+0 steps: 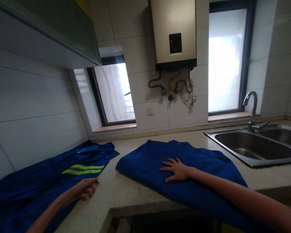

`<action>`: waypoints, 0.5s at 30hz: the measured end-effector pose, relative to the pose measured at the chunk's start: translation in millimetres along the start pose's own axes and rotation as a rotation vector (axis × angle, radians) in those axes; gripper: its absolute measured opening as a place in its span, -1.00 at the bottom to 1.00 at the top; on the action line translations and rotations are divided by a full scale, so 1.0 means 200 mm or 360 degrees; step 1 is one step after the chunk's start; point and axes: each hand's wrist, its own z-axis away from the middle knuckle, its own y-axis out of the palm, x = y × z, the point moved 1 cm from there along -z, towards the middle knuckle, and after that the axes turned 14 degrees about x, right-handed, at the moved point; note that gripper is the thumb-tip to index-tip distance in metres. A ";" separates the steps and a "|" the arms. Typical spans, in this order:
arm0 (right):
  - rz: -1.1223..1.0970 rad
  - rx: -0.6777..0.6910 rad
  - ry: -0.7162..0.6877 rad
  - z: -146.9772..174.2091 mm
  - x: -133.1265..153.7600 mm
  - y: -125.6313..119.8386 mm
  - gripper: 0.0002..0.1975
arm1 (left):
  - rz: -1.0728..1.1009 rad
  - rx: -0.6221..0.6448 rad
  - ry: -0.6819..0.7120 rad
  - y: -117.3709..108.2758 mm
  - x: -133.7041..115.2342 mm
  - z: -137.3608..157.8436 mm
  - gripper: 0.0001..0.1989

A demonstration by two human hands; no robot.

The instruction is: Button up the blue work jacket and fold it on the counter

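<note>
A blue garment [145, 165] lies spread on the counter in the middle, its near edge hanging over the front. Flat on top of this cloth rests my right hand [176, 170], fingers spread. To the left lies a second blue garment [46, 171], rumpled, with a yellow-green and grey reflective stripe [83, 169]. My left hand [87, 188] is just in front of that stripe, near the garment's right edge. Its fingers are loosely curled together, and I see nothing between them.
The pale counter [105, 191] has a cut-out at its front edge. A double steel sink [247, 160] with a faucet [252, 110] is at the right. A water heater [176, 29] hangs on the tiled wall. At upper left a cabinet [50, 32] juts out.
</note>
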 end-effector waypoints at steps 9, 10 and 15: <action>-0.0177 -0.0204 0.0968 0.38 -0.65 0.01 -0.28 | -0.0027 -0.0030 -0.0017 0.02 -0.02 0.02 -0.45; -0.0203 -0.0218 0.1064 0.45 -0.73 0.01 -0.29 | -0.0031 -0.0029 -0.0027 0.02 -0.01 0.02 -0.45; -0.0294 -0.0278 0.1413 0.83 -1.12 0.03 -0.29 | -0.0014 0.0000 0.0015 -0.01 0.01 0.00 -0.47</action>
